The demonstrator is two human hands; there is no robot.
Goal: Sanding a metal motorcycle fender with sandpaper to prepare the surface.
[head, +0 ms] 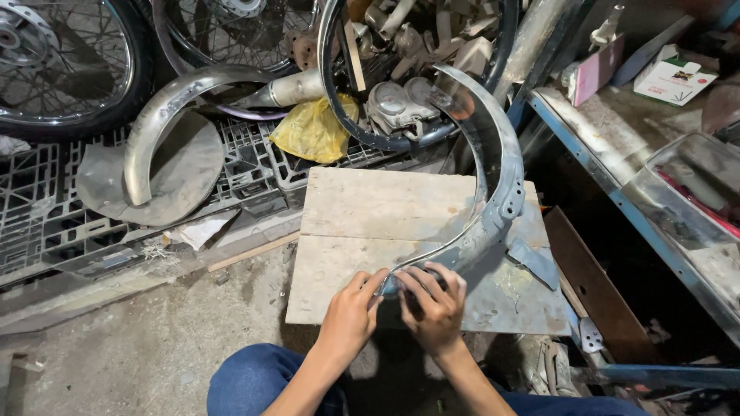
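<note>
Chrome motorcycle fender point(497, 181): stood arched on a wooden board point(362, 223), near end gripped by both the left hand point(353, 308) and the right hand point(433, 302). Work judged at an early stage; no finished change is discernible. A second fender point(158, 127) is stored far left.

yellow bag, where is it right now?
In the head view the yellow bag lies upper centre on the black plastic crates, just beyond the wooden board, beside a wheel rim.
</note>
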